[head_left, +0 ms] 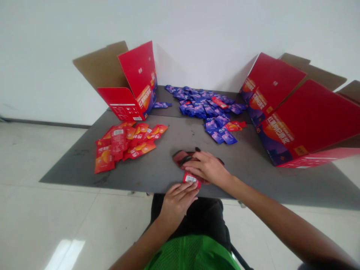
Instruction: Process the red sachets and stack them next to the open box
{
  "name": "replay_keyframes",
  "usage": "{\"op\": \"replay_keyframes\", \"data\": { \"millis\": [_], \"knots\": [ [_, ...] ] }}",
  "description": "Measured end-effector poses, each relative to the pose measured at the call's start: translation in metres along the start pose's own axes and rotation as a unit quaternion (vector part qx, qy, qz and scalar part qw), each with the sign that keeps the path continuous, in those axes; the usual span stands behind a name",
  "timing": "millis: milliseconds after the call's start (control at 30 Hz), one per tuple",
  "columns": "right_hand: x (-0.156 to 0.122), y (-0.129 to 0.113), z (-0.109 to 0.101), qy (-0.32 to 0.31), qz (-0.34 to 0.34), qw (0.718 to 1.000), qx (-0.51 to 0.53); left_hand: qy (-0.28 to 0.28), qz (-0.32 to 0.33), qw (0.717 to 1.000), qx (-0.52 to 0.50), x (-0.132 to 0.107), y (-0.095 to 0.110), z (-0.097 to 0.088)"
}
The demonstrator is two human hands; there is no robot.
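My left hand (178, 199) is at the table's front edge, its fingers closed on a red sachet (191, 179) with a white barcode label. The sachet's lower part is hidden by the fingers. Just beyond it my right hand (208, 168) is curled over a dark reddish-brown item (180, 157) with black parts, which lies on the table. Its kind cannot be made out, as my hand hides most of it. The sachet's far end meets this item and the right fingertips. To the left lies a heap of orange-red sachets (119, 144).
On the grey table (157, 172), purple sachets (199, 101) with a few red ones among them lie along the wall. An open red carton (120, 101) stands at back left. Larger open red cartons (284, 116) stand on the right.
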State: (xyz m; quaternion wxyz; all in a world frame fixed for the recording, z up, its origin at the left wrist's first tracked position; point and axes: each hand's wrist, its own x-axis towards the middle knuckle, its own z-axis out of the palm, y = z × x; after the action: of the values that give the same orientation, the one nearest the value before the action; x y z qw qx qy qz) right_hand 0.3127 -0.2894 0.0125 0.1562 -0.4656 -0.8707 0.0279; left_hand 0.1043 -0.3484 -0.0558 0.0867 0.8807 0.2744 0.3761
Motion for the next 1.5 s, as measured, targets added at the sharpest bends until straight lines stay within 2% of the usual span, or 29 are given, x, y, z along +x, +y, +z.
{"op": "replay_keyframes", "data": {
  "millis": [100,167,267,367,433,533,600,667,733,800,867,933,1000,1067,1133,1200,1267,1333,1433,1500],
  "knots": [
    [0.024,0.042,-0.008,-0.002,0.057,0.997,-0.060,0.003,0.000,1.000,-0.006,0.000,-0.001,0.001],
    [0.034,0.051,-0.018,0.007,0.074,0.994,-0.081,0.003,-0.003,1.000,-0.008,-0.001,-0.001,0.002],
    [0.026,0.026,-0.026,0.040,0.057,0.995,-0.068,-0.002,-0.002,1.000,-0.006,-0.003,-0.002,0.004],
    [0.002,-0.014,-0.015,0.034,-0.003,0.999,0.002,-0.006,-0.006,1.000,-0.001,-0.003,-0.002,0.004],
    [-0.008,-0.020,-0.004,0.017,-0.027,0.999,0.039,-0.006,-0.010,1.000,-0.001,-0.002,-0.002,0.002],
    [0.001,0.010,0.002,0.020,0.014,1.000,0.012,0.000,0.006,1.000,-0.008,0.001,-0.002,-0.001],
    [0.015,0.037,-0.007,0.017,0.061,0.997,-0.041,0.005,0.014,1.000,-0.012,0.003,-0.002,-0.003],
    [0.024,0.049,-0.021,0.034,0.082,0.994,-0.067,0.007,0.012,1.000,-0.013,0.003,-0.001,-0.004],
    [0.022,0.038,-0.032,0.078,0.073,0.993,-0.047,0.008,0.010,1.000,-0.014,0.003,-0.001,-0.003],
    [0.009,0.011,-0.034,0.103,0.033,0.994,-0.012,0.007,0.008,1.000,-0.015,0.002,0.000,-0.003],
    [-0.006,-0.013,-0.026,0.077,-0.023,0.997,0.010,0.005,0.000,1.000,-0.015,0.002,0.000,-0.003],
    [-0.016,-0.020,-0.011,0.049,-0.049,0.997,0.026,0.004,-0.006,1.000,-0.016,0.003,0.001,-0.003],
    [-0.013,-0.006,0.001,0.042,-0.032,0.998,0.028,0.005,-0.004,1.000,-0.019,0.004,0.001,-0.004],
    [-0.001,0.021,0.005,0.043,0.004,0.999,0.003,0.010,0.003,1.000,-0.022,0.005,0.001,-0.004],
    [0.015,0.047,-0.003,0.034,0.033,0.998,-0.043,0.012,0.004,1.000,-0.020,0.005,0.001,-0.005],
    [0.024,0.057,-0.017,0.043,0.053,0.995,-0.076,0.012,0.000,1.000,-0.017,0.005,0.001,-0.004],
    [0.023,0.046,-0.030,0.077,0.053,0.992,-0.079,0.010,-0.001,1.000,-0.017,0.004,0.001,-0.004],
    [0.012,0.020,-0.034,0.102,0.029,0.993,-0.054,0.009,0.000,1.000,-0.016,0.004,0.001,-0.003],
    [-0.009,-0.019,-0.023,0.065,-0.036,0.997,-0.010,0.008,-0.006,1.000,-0.011,0.004,0.001,-0.003],
    [-0.016,-0.027,-0.010,0.034,-0.049,0.998,0.014,0.001,-0.013,1.000,-0.009,0.005,0.001,-0.004]
  ]
}}
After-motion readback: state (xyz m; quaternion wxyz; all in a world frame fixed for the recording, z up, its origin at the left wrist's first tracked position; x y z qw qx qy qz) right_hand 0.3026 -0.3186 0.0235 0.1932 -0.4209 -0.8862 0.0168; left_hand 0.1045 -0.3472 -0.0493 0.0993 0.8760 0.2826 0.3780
